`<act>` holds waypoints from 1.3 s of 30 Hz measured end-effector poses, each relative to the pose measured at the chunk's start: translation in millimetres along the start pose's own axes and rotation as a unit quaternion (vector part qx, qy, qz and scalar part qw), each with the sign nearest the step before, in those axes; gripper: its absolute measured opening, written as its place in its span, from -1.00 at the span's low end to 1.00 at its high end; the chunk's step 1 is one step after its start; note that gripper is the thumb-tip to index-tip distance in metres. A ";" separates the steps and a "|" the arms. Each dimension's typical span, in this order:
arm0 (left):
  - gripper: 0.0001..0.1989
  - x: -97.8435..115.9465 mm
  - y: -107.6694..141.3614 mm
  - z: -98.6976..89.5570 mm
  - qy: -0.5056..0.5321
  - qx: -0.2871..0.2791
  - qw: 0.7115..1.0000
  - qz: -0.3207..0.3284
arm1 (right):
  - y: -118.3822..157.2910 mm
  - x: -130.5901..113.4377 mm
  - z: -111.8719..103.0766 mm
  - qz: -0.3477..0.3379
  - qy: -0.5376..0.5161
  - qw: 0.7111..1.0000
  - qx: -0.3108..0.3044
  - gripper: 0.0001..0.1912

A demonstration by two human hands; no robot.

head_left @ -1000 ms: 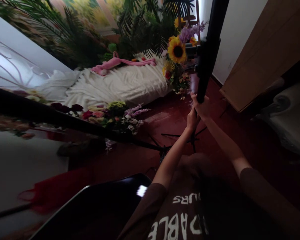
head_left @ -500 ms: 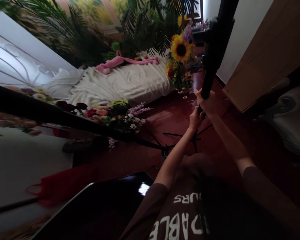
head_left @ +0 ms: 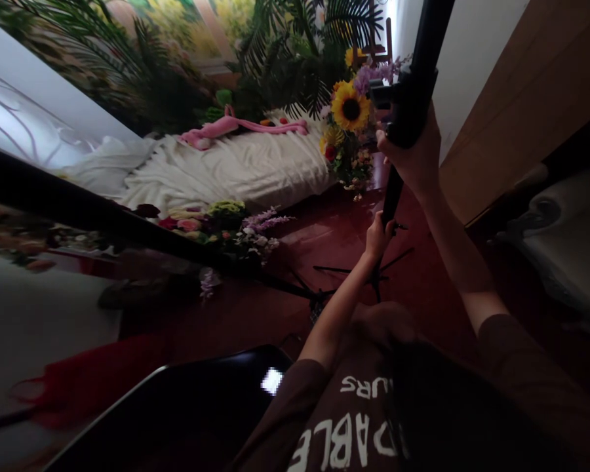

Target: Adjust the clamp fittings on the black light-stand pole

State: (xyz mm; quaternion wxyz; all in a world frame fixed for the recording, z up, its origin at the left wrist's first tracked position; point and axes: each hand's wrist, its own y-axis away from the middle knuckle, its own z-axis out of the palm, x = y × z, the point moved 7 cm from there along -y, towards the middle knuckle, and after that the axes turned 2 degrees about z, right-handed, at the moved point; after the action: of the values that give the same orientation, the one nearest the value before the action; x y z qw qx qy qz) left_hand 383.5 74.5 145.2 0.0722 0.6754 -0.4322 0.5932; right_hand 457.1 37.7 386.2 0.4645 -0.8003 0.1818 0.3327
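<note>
A black telescoping stand rises in front of me on splayed tripod legs. My left hand is wrapped around its thin lower pole. Higher up, my right hand grips the thick black upper tube at its lower end. Above that hand, a black clamp sticks out from the tube, partly hiding a bouquet with a large sunflower.
A long black pole crosses the view low on the left. Flowers and a pink plush toy lie near a white-draped bed on the red floor. A wooden door stands right; a dark flat panel sits lower left.
My right hand has moved up and away from my left hand, carrying the thick tube with it. More of the thin pole now shows between my hands.
</note>
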 end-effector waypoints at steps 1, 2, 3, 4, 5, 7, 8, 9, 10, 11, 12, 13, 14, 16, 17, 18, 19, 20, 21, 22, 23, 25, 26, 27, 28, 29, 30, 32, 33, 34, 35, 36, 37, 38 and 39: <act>-0.68 0.1 0.0 0.4 0.002 -0.006 1.000 -0.004 | 1.3 1.2 -1.6 0.003 0.016 1.000 0.024 -0.46; -0.67 0.2 0.0 0.8 0.003 -0.011 1.000 -0.008 | 3.7 2.1 -2.5 0.010 0.031 0.999 0.043 -0.45; -0.65 0.3 -0.1 1.1 0.004 -0.016 1.000 -0.012 | 7.0 3.1 -2.2 0.016 0.043 0.998 0.052 -0.45; -0.63 0.5 -0.1 1.2 0.005 -0.019 1.000 -0.014 | 11.1 4.3 -0.3 0.019 0.051 0.997 0.050 -0.46; -0.62 0.7 -0.2 1.3 0.005 -0.022 1.000 -0.016 | 16.0 6.0 1.3 0.020 0.056 0.997 0.049 -0.47; -0.60 0.9 -0.3 1.5 0.004 -0.024 1.000 -0.016 | 27.2 12.6 4.5 0.024 0.063 0.997 0.047 -0.49; -0.60 0.6 -0.3 1.7 0.005 -0.025 1.000 -0.015 | 33.2 17.5 6.2 0.029 0.064 0.996 0.046 -0.50; -0.59 0.1 -0.4 2.0 0.005 -0.024 1.000 -0.014 | 39.5 23.5 8.0 0.038 0.061 0.996 0.045 -0.51; -0.59 -0.8 -0.4 2.2 0.007 -0.021 1.000 -0.011 | 46.1 30.2 10.2 0.050 0.056 0.996 0.041 -0.52; -0.59 -1.9 -0.6 2.4 0.008 -0.017 1.000 -0.008 | 53.0 37.0 12.8 0.063 0.047 0.996 0.035 -0.53; -0.59 -3.5 -0.8 2.7 0.010 -0.013 1.000 -0.004 | 60.5 43.6 15.5 0.075 0.038 0.996 0.029 -0.54; -0.58 -5.3 -1.1 3.1 0.010 -0.008 1.000 0.000 | 68.5 50.0 18.1 0.089 0.031 0.995 0.024 -0.54; -0.57 -7.4 -1.5 3.6 0.010 -0.003 1.000 0.005 | 77.0 56.2 20.6 0.104 0.028 0.994 0.019 -0.54; -0.53 -12.0 -2.6 4.4 0.007 0.007 1.000 0.017 | 93.9 68.5 25.7 0.142 0.029 0.989 0.007 -0.52; -0.49 -14.2 -3.1 4.7 0.004 0.011 1.000 0.023 | 101.3 74.2 28.3 0.162 0.029 0.986 0.000 -0.52; -0.46 -16.1 -3.5 5.1 0.003 0.015 0.999 0.029 | 107.3 79.2 31.0 0.178 0.026 0.984 -0.006 -0.53; -0.43 -18.0 -3.8 5.7 0.001 0.015 0.999 0.034 | 111.5 83.2 33.6 0.188 0.019 0.982 -0.012 -0.54; -0.40 -19.9 -4.0 6.4 0.001 0.014 0.999 0.036 | 113.8 86.3 35.7 0.191 0.009 0.981 -0.014 -0.56; -0.39 -21.8 -3.9 7.0 0.000 0.010 0.999 0.036 | 114.4 88.3 37.4 0.188 -0.001 0.982 -0.016 -0.56; -0.38 -23.6 -3.8 7.6 0.000 0.007 0.999 0.034 | 114.1 89.9 38.3 0.181 -0.008 0.983 -0.019 -0.55; -0.37 -25.0 -3.6 7.9 -0.002 0.003 0.999 0.034 | 113.7 91.2 38.3 0.175 -0.008 0.984 -0.023 -0.53; -0.40 -26.9 -2.8 7.9 -0.005 0.000 0.999 0.038 | 115.0 93.6 35.6 0.163 0.006 0.986 -0.039 -0.49; -0.43 -27.7 -2.3 7.8 -0.008 0.000 0.999 0.038 | 117.5 94.4 32.4 0.157 0.015 0.986 -0.049 -0.49; -0.47 -28.4 -1.7 7.9 -0.009 -0.001 0.999 0.036 | 121.3 94.9 27.9 0.148 0.020 0.987 -0.056 -0.50; -0.51 -29.0 -1.2 8.0 -0.011 0.000 0.999 0.033 | 126.3 95.0 22.3 0.137 0.023 0.988 -0.061 -0.51; -0.54 -29.3 -0.5 8.0 -0.011 0.001 1.000 0.028 | 132.2 94.9 16.0 0.124 0.021 0.990 -0.065 -0.54; -0.57 -28.9 0.1 7.9 -0.011 0.004 1.000 0.024 | 138.7 95.2 9.3 0.113 0.015 0.991 -0.066 -0.57; -0.59 -26.3 1.2 7.2 -0.005 0.014 1.000 0.018 | 152.5 98.2 -3.2 0.106 0.002 0.992 -0.066 -0.60; -0.60 -24.6 1.6 6.9 -0.001 0.018 1.000 0.015 | 159.0 101.0 -8.0 0.111 -0.005 0.992 -0.067 -0.62; -0.60 -22.9 1.9 6.8 0.005 0.020 1.000 0.012 | 165.1 104.7 -12.0 0.122 -0.012 0.990 -0.066 -0.64; -0.61 -21.5 2.1 7.0 0.010 0.019 1.000 0.008 | 170.4 109.0 -14.9 0.137 -0.018 0.989 -0.062 -0.66; -0.62 -20.3 2.3 7.2 0.014 0.018 1.000 0.005 | 175.0 113.7 -17.0 0.154 -0.022 0.986 -0.056 -0.67; -0.63 -19.4 2.3 7.3 0.016 0.017 1.000 0.003 | 178.8 118.4 -18.2 0.173 -0.026 0.984 -0.047 -0.67; -0.63 -18.9 2.3 7.2 0.015 0.016 1.000 0.002 | 181.8 122.8 -18.6 0.191 -0.031 0.981 -0.036 -0.66; -0.62 -18.7 2.2 7.1 0.013 0.016 1.000 0.002 | 183.9 126.7 -18.4 0.206 -0.036 0.978 -0.025 -0.65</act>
State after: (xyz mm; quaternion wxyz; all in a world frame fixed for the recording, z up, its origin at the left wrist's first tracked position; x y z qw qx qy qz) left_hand 388.7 78.1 126.1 0.0660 0.6678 -0.4232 0.6088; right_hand 443.7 -68.3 189.3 0.3724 -0.7446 0.3175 0.4541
